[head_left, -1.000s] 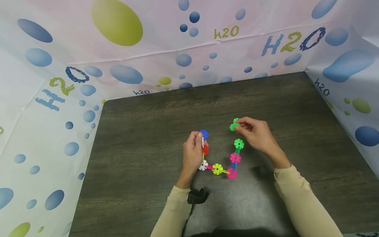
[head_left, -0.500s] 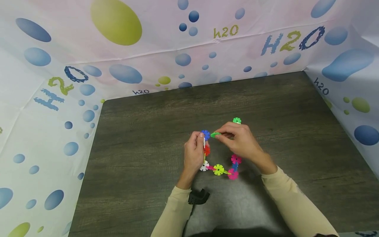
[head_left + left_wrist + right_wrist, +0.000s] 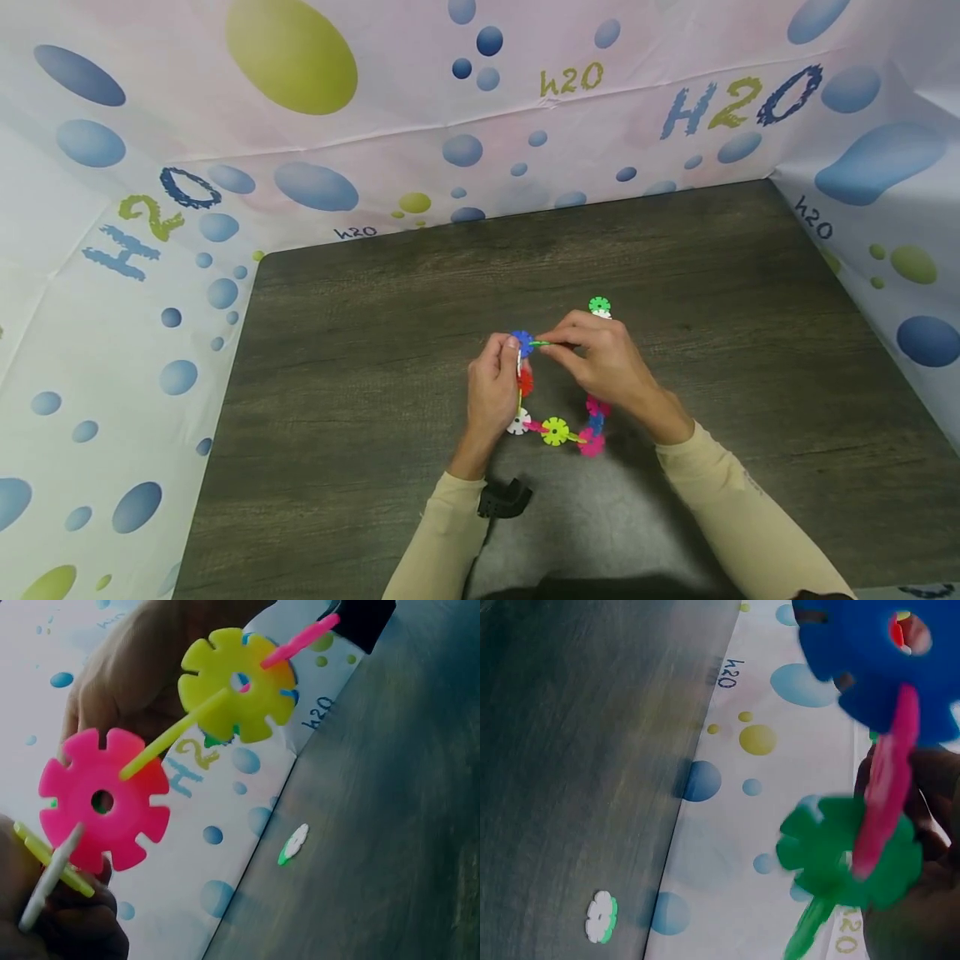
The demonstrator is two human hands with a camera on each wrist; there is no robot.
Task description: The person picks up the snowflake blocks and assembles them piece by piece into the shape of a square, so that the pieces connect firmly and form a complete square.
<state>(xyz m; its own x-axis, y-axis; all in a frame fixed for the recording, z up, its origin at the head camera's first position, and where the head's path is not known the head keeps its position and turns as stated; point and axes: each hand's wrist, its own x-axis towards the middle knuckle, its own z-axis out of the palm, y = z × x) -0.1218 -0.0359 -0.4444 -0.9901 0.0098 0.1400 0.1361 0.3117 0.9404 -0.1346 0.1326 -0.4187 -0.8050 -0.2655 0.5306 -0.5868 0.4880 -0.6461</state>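
Note:
My left hand point(image 3: 491, 383) pinches one end of a chain of notched flower-shaped plastic discs, close to a blue disc point(image 3: 522, 342). Edge-on in the fingertips of my right hand point(image 3: 606, 357) is a green disc point(image 3: 540, 343), its rim meeting the blue one. Whether their slots are joined cannot be told. Below the hands the chain bends in a U, with a red disc point(image 3: 526, 382), a white disc point(image 3: 518, 422), a yellow disc point(image 3: 555, 431) and a pink disc point(image 3: 592, 442). My right hand hides its other end, where the right wrist view shows another green disc point(image 3: 840, 862).
A loose green disc point(image 3: 599, 304) and a white disc point(image 3: 598, 919) lie overlapping on the dark wooden table point(image 3: 360, 375), beyond my right hand. A patterned sheet point(image 3: 420, 108) rises along the back and sides. A black curved piece point(image 3: 504, 498) sits at my left wrist.
My right hand has carried the green disc leftward from near the loose pieces to the blue disc, turning it edge-on. My left hand has stayed nearly still with the chain.

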